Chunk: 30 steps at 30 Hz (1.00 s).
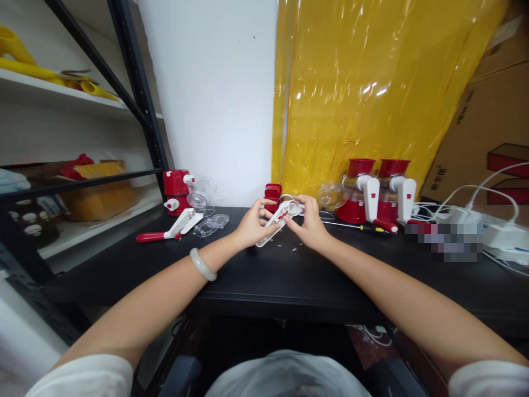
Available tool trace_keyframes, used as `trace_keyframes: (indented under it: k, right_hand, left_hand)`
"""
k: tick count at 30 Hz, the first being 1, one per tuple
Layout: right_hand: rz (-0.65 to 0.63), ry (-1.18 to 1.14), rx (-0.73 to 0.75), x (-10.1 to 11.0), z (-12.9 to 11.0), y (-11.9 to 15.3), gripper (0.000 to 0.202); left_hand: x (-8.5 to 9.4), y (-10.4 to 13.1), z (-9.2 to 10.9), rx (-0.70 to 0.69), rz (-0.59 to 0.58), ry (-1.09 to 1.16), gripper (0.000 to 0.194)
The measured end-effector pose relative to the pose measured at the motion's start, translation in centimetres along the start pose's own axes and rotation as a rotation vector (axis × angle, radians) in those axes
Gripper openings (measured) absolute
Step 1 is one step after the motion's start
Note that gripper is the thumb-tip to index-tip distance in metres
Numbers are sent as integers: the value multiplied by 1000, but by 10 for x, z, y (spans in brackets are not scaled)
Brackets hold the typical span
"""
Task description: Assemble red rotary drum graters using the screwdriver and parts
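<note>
Holding a white handle (268, 235) in a narrow, two-handed grip over the bench (256, 281), centre of the frame, with left hand (253, 225) and right hand (309, 225) angled inward. Positioned left of two red hoppers (361, 165), middle right, with contents hidden.

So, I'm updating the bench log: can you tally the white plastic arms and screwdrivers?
Elongated white plastic arm between left hand and right hand: 1
Red-handled white plastic arm lying left: 1
White plastic arms on red plastic machines at right: 2
Yellow-and-black-handled screwdriver: 1
Total: 5
</note>
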State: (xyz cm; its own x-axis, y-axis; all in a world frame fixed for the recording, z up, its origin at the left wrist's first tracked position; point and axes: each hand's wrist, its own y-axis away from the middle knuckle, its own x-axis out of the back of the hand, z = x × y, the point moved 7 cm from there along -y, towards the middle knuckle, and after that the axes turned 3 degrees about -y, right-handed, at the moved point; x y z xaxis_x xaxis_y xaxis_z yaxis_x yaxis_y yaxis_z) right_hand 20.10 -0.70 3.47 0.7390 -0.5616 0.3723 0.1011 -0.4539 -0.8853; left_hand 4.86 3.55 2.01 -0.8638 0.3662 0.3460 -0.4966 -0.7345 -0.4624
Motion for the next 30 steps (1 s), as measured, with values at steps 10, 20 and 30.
trace_keyframes:
  k: [10, 20, 30]
  right_hand:
    - [-110, -241, -105, -13, 8, 4, 55]
    - [-122, -288, -156, -17, 10, 5, 51]
    - [-102, -243, -135, -13, 0, 5, 45]
  left_hand:
    - [-4, 2, 4, -42, -49, 2, 66]
    - [-5, 3, 2, -23, -86, 41, 64]
    - [-5, 1, 2, -5, -93, 67, 59]
